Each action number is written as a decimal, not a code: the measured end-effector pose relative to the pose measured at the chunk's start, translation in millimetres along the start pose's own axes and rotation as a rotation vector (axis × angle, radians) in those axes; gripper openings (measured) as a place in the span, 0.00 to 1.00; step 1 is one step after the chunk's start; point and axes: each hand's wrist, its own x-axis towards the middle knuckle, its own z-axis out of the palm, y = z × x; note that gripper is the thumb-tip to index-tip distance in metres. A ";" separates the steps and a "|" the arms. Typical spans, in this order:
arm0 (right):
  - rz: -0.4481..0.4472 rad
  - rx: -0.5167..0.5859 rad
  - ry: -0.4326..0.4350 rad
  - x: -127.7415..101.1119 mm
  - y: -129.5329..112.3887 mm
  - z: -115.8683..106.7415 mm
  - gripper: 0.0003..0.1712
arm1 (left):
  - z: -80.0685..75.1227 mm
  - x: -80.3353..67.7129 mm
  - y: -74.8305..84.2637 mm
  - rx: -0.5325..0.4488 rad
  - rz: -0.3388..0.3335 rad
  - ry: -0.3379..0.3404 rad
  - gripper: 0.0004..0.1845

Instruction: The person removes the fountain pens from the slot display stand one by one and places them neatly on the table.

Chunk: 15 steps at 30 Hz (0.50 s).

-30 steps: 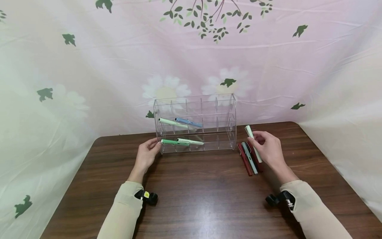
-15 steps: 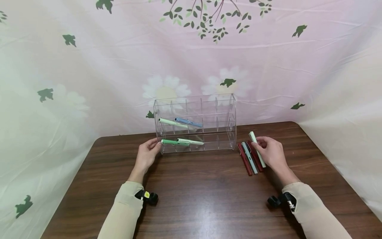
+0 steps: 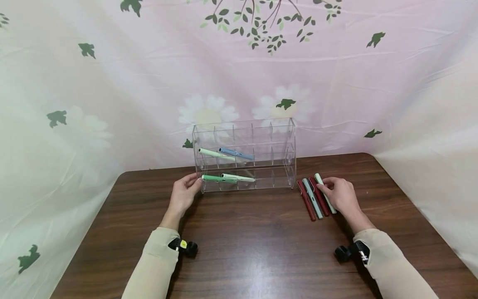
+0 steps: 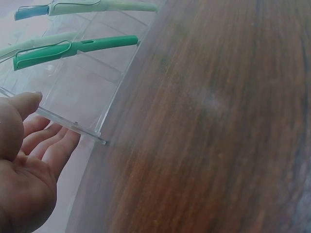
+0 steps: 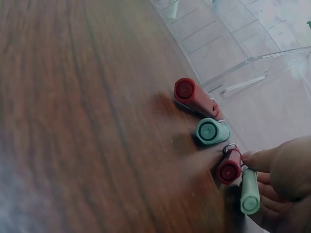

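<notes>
"Pale green pen (image 5: 250,193) first, perhaps, but on what surface is it seen, and in what setting?"

"A brown, wood-grained table (image 3: 257,241) is used, with rounded far corners and a patch of glare thrown on its near part. Behind it and along both sides, pale cloth (image 3: 149,104) is hung, tinted pink in the middle and printed with daisies, leafy twigs and dark green birds."

"What is stood on the table?"

"A clear rack (image 3: 274,182) with divided rows is placed toward the back, before the cloth. At the left of its lowest row a bright green pen (image 3: 214,178) and a mint pen (image 3: 242,178) are held; higher up, a light green pen (image 3: 213,153) and a blue pen (image 3: 236,153) are laid."

"And the pale green pen, relative to the hands?"

"It is pinched between the thumb and fingers of the right hand (image 3: 341,197), to the right of the rack, slanted, with its cap end turned toward the cloth. Whether its weight is borne by the table cannot be told. Just beside it, going leftward, a dark red pen (image 3: 319,197), a grey-blue pen (image 3: 313,198) and a red pen (image 3: 307,201) are lined up."

"What of the left hand (image 3: 183,195)?"

"Well apart from that pen, it is narrowed on the rack's left end wall, which is gripped with the thumb on one side and the fingers on the other."
</notes>
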 end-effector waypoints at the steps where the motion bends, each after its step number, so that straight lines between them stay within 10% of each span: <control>1: -0.004 -0.005 -0.001 0.4 0.2 0.1 0.21 | -0.1 0.1 0.2 -0.001 -0.001 -0.001 0.23; 15: -0.012 -0.038 -0.022 0.0 0.4 0.5 0.20 | -0.4 0.8 -0.5 -0.012 0.000 -0.004 0.23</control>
